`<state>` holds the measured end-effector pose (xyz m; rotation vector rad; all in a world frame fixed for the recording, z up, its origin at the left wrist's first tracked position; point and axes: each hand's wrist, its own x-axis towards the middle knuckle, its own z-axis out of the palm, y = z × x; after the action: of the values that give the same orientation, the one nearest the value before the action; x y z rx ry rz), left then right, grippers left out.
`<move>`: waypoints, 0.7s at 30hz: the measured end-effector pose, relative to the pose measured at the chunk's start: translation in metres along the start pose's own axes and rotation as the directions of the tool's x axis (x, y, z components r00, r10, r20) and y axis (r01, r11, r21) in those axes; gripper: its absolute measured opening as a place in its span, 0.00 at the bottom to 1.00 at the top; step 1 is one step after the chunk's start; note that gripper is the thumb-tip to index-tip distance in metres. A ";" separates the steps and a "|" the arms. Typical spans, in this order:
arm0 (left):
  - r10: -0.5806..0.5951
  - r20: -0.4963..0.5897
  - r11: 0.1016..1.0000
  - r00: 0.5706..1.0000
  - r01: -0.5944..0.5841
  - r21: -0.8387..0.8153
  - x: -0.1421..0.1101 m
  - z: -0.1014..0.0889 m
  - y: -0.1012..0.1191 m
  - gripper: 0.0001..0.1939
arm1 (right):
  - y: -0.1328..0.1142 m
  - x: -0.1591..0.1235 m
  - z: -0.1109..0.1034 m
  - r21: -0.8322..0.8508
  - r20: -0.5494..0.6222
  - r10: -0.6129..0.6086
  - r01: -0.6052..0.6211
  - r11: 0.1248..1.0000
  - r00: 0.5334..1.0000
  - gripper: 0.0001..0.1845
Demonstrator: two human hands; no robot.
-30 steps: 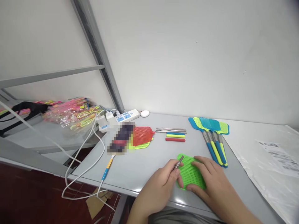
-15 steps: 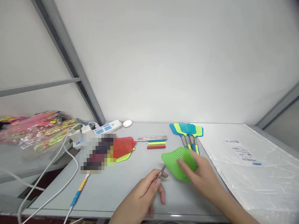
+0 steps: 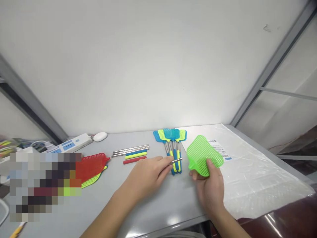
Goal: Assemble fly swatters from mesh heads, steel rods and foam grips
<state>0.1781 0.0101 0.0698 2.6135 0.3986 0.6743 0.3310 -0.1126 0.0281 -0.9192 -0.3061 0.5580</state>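
Pinched in my left hand (image 3: 151, 172) is a thin metal rod (image 3: 177, 160), its tip pointing right. My right hand (image 3: 210, 185) grips a green fly swatter head (image 3: 204, 154) by its lower edge, the short socket facing left toward the rod. A gap separates the rod from the socket. Just behind my left fingertips lie several blue and yellow-green fly swatters (image 3: 171, 134), fanned at the heads. Left of them are metal rods (image 3: 131, 150), with a blue, a yellow-green and a red handle sleeve (image 3: 133, 160) beside them.
At the left, a red swatter head (image 3: 92, 166) overlaps a yellow-green one (image 3: 95, 178), partly covered by a pixelated patch. A power strip (image 3: 73, 144) and a white mouse-like object (image 3: 100, 136) stand near the wall. A white plastic bag (image 3: 250, 172) covers the table's right side.
My view has swung right. My right hand has turned the green swatter head so its socket faces the rod, and my left hand has turned the rod to point right.
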 end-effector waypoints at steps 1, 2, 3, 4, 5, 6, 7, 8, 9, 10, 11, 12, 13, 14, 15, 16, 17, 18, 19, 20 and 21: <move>0.019 0.040 0.994 0.999 -0.023 0.102 0.002 0.002 -0.005 0.14 | 0.002 -0.002 -0.002 -0.034 -0.013 -0.003 0.003 0.999 1.000 0.14; 0.039 0.068 0.982 0.997 -0.051 0.184 0.002 0.004 -0.010 0.14 | 0.005 -0.004 -0.003 -0.075 -0.030 0.002 -0.005 0.997 1.000 0.17; 0.062 0.086 0.967 0.994 -0.081 0.243 0.000 0.005 -0.016 0.14 | 0.008 -0.006 -0.005 -0.112 -0.047 0.008 -0.013 0.994 0.999 0.18; 0.086 0.102 0.952 0.991 -0.112 0.285 -0.004 0.006 -0.022 0.14 | 0.010 -0.007 -0.006 -0.144 -0.062 0.007 -0.016 0.989 0.998 0.20; 0.107 0.113 0.940 0.988 -0.137 0.313 -0.009 0.005 -0.028 0.13 | 0.012 -0.008 -0.008 -0.172 -0.072 -0.001 -0.011 0.985 0.997 0.21; 0.121 0.116 0.931 0.986 -0.153 0.332 -0.015 0.005 -0.034 0.13 | 0.013 -0.008 -0.009 -0.192 -0.074 -0.014 0.000 0.981 0.997 0.22; 0.129 0.115 0.925 0.985 -0.161 0.345 -0.021 0.005 -0.039 0.13 | 0.014 -0.008 -0.009 -0.202 -0.060 -0.023 0.011 0.979 0.998 0.23; 0.131 0.110 0.921 0.985 -0.162 0.355 -0.027 0.004 -0.042 0.12 | 0.015 -0.007 -0.010 -0.210 -0.033 -0.022 0.015 0.978 0.999 0.24; 0.131 0.101 0.917 0.986 -0.159 0.365 -0.032 0.004 -0.044 0.12 | 0.015 -0.007 -0.010 -0.226 -0.006 -0.018 0.016 0.974 1.000 0.24; 0.133 0.090 0.914 0.987 -0.157 0.375 -0.035 0.005 -0.045 0.11 | 0.016 -0.008 -0.010 -0.248 0.019 -0.011 0.016 0.969 1.000 0.24; 0.140 0.077 0.910 0.987 -0.159 0.382 -0.038 0.006 -0.045 0.11 | 0.017 -0.008 -0.011 -0.274 0.044 -0.007 0.019 0.961 0.999 0.23; 0.153 0.059 0.908 0.986 -0.164 0.385 -0.039 0.007 -0.043 0.10 | 0.018 -0.010 -0.011 -0.303 0.072 -0.008 0.029 0.953 0.997 0.22; 0.170 0.036 0.907 0.985 -0.170 0.386 -0.040 0.007 -0.041 0.10 | 0.019 -0.012 -0.012 -0.331 0.105 -0.012 0.047 0.942 0.994 0.21; 0.185 0.005 0.907 0.983 -0.173 0.384 -0.040 0.008 -0.040 0.10 | 0.020 -0.014 -0.012 -0.353 0.141 -0.027 0.076 0.932 0.990 0.19; 0.197 -0.025 0.908 0.980 -0.173 0.381 -0.039 0.008 -0.038 0.10 | 0.021 -0.016 -0.013 -0.364 0.177 -0.051 0.114 0.924 0.983 0.18; 0.203 -0.048 0.910 0.978 -0.171 0.377 -0.039 0.008 -0.038 0.10 | 0.022 -0.018 -0.014 -0.369 0.211 -0.081 0.156 0.916 0.974 0.17; 0.205 -0.062 0.913 0.977 -0.168 0.372 -0.039 0.007 -0.038 0.10 | 0.023 -0.019 -0.015 -0.374 0.236 -0.114 0.199 0.906 0.965 0.16; 0.203 -0.062 0.915 0.977 -0.167 0.367 -0.039 0.007 -0.039 0.10 | 0.023 -0.020 -0.016 -0.381 0.257 -0.147 0.240 0.893 0.955 0.16; 0.200 -0.055 0.917 0.978 -0.167 0.363 -0.039 0.007 -0.040 0.09 | 0.023 -0.021 -0.017 -0.387 0.274 -0.179 0.279 0.879 0.945 0.17; 0.197 -0.042 0.918 0.980 -0.169 0.359 -0.039 0.007 -0.041 0.09 | 0.023 -0.020 -0.017 -0.390 0.290 -0.208 0.314 0.866 0.934 0.17; 0.196 -0.027 0.918 0.980 -0.174 0.357 -0.040 0.008 -0.042 0.09 | 0.023 -0.020 -0.018 -0.391 0.303 -0.230 0.341 0.855 0.925 0.18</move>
<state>0.1417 0.0294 0.0290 3.0065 0.3166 0.8134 0.3159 -0.1246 -0.0011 -1.2142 -0.8088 0.3237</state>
